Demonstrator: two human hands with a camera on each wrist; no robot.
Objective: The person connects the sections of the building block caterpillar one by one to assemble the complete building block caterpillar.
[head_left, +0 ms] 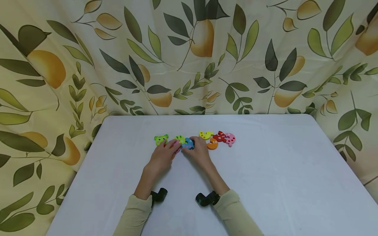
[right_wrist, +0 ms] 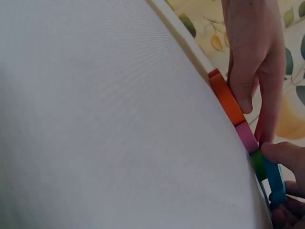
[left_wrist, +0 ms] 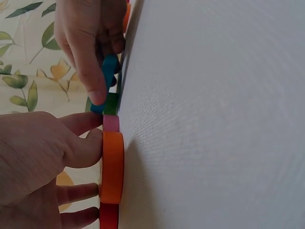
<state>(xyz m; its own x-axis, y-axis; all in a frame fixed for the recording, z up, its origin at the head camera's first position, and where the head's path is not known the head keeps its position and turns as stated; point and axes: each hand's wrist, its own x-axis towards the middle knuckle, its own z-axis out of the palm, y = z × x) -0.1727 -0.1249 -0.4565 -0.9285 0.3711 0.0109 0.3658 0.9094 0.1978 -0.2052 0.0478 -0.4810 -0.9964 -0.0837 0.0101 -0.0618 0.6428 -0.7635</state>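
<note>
My right hand [head_left: 201,153] pinches a blue, dotted animal-shaped puzzle piece [head_left: 188,143] between thumb and fingers. In the left wrist view the blue piece is tilted against a green piece [left_wrist: 111,103]. My left hand [head_left: 159,157] rests its spread fingers on the row beside it, touching an orange piece [left_wrist: 113,167] and a pink piece [left_wrist: 111,123]. A red piece [left_wrist: 109,217] sits past the orange one. At the row's left end lies a green piece with an animal face [head_left: 160,139]. My left hand hides much of the row from the head view.
To the right of my hands lie a yellow piece [head_left: 205,134], an orange piece [head_left: 212,144], a red piece [head_left: 220,136] and a pink dotted piece [head_left: 230,139]. All are on a white-covered table [head_left: 265,183]. A leaf-patterned curtain [head_left: 189,75] hangs behind it.
</note>
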